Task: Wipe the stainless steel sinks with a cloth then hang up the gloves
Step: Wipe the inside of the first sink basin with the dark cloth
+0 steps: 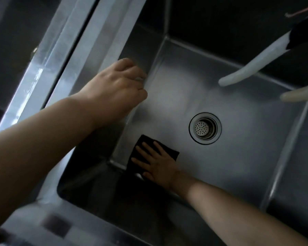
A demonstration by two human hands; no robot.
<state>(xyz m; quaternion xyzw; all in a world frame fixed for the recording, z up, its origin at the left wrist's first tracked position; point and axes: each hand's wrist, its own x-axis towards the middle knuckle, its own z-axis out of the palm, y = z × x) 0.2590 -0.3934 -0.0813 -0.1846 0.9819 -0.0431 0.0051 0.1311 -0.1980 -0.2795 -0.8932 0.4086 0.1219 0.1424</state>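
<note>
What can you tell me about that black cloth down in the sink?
The cloth is black, soft-looking and seems folded into a rough rectangle with one pointed corner toward the drain. It lies flat on the steel floor of the sink, in the near left corner where the floor meets the walls. The right hand presses on it with fingers spread and straight, covering much of it. Nothing else touches it. Whether it is wet cannot be told.
</note>
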